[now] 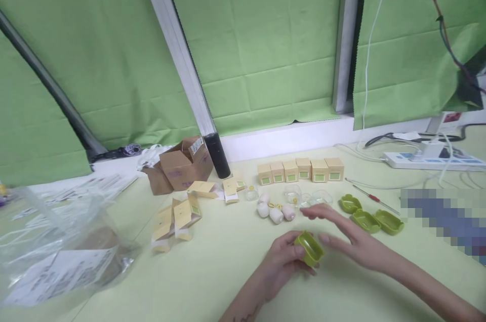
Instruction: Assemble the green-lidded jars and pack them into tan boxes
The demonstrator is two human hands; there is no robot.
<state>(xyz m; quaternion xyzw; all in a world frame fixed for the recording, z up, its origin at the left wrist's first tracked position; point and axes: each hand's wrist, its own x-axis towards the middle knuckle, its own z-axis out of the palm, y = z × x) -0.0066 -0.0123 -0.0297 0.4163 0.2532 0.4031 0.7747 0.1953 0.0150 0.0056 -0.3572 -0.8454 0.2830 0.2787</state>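
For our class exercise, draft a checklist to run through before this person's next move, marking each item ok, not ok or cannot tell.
1. Dish secured: ok. The left hand grips a green dish.
2. Other hand free: ok. The right hand is open and holds nothing, close to that dish.
3. Spare dishes in view: ok. Three loose green dishes sit on the table, toward the right.
4. Small boxes upright: ok. Six small boxes stand in a row at the back.
5. Opened packaging tidied: not ok. Opened boxes lie scattered toward the left.
6. Small boxes filled: cannot tell. Their insides are hidden.
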